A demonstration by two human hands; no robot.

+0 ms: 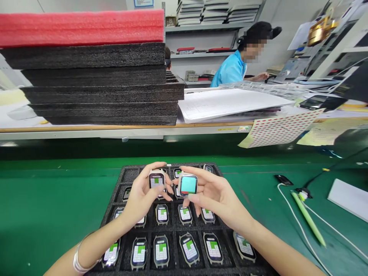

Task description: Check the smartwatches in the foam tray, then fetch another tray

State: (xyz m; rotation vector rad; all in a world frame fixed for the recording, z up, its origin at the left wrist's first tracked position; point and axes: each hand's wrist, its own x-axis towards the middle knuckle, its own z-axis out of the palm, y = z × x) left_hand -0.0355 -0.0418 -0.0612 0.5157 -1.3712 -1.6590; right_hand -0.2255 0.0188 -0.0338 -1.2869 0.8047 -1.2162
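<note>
My left hand [140,195] pinches a square smartwatch [156,181] with a green-and-white display between thumb and fingers. My right hand [214,195] grips a second smartwatch [188,185] by its edges, its display showing cyan with a red strip. Both hands hover close together above a black foam tray [129,175]. Several more smartwatches [161,250] lie in the tray's pockets, with green-and-white displays facing up. The hands hide part of the tray's upper rows.
The tray sits on a green work mat [51,203]. A green pen [308,218] and white cable [299,226] lie to the right. Behind a raised shelf stand stacked dark foam trays [94,84], under pink foam [82,27]. A co-worker in a blue sleeve [228,71] sits beyond papers [230,103].
</note>
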